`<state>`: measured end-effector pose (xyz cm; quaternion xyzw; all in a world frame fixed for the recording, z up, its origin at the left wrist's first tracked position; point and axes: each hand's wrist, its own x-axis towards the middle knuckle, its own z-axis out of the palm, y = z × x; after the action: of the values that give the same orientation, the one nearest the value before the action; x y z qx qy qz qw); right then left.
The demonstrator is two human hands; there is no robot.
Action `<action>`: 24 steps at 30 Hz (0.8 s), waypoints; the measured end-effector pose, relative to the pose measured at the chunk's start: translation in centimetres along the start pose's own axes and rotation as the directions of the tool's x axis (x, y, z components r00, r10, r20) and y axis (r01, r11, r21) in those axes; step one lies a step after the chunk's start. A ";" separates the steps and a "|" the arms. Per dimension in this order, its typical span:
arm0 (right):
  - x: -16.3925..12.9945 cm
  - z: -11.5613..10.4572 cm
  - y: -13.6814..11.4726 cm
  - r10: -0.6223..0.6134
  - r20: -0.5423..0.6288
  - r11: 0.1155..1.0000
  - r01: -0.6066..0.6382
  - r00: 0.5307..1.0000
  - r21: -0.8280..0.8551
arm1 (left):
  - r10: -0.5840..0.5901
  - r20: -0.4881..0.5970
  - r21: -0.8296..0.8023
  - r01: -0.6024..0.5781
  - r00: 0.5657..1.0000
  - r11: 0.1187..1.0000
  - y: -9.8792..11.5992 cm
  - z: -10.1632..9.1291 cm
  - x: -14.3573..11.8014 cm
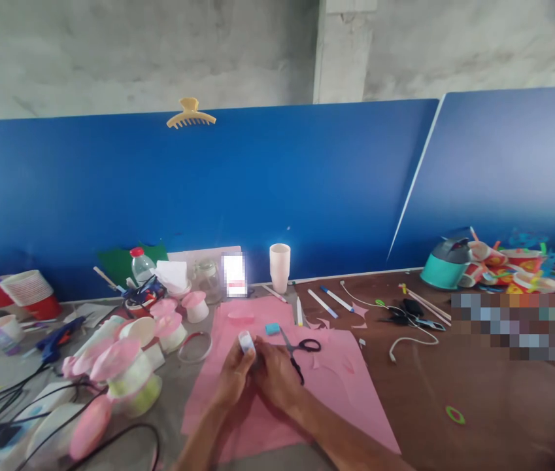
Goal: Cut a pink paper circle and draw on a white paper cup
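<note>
In the head view, a small white piece (246, 341) is gripped by the left hand (234, 374), upright and presumably steadied by the thumb; the right hand (277, 374) is curled close beside it, its hold hidden; scissors (293, 348) are laid just right of the grip, probably for reach; pink paper (355, 400) is spread beneath.

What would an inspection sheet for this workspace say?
Surface: table with pink paper spread on it.
Job's things: small white object; scissors, handles apart, and blue block on the paper.
Clutter: cups at left, pens near the paper.
Grip: left grip holds the white object; right grip close beside it, contact unclear.
Cables: black cable at left, white cable at right.
Surroundings: blue partition with tan hair clip; grey wall behind.
</note>
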<state>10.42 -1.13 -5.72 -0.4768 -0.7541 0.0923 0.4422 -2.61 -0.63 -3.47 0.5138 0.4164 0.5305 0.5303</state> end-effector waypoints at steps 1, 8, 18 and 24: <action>-0.1 0.1 0.2 -0.003 -0.026 0.999 0.002 1.000 -0.042 | 0.023 0.022 0.029 -0.024 0.999 0.999 0.1 0.3 -0.3; -0.5 0.6 0.5 -0.136 -0.117 0.986 0.146 0.984 0.080 | 0.133 0.023 0.144 -0.135 0.991 0.980 0.5 0.9 -1.2; -0.1 0.1 1.0 -0.183 -0.132 0.979 0.167 0.974 -0.119 | 0.170 0.044 0.161 -0.175 0.984 0.971 0.3 1.0 -1.3; 0.3 -0.4 0.5 -0.191 -0.015 0.977 0.192 0.981 0.091 | 0.205 -0.021 0.176 -0.199 0.978 0.964 0.4 1.0 -1.3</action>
<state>10.98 -0.70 -5.61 -0.3812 -0.7900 0.0826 0.4730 -1.84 -2.10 -3.07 0.5870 0.4165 0.5537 0.4187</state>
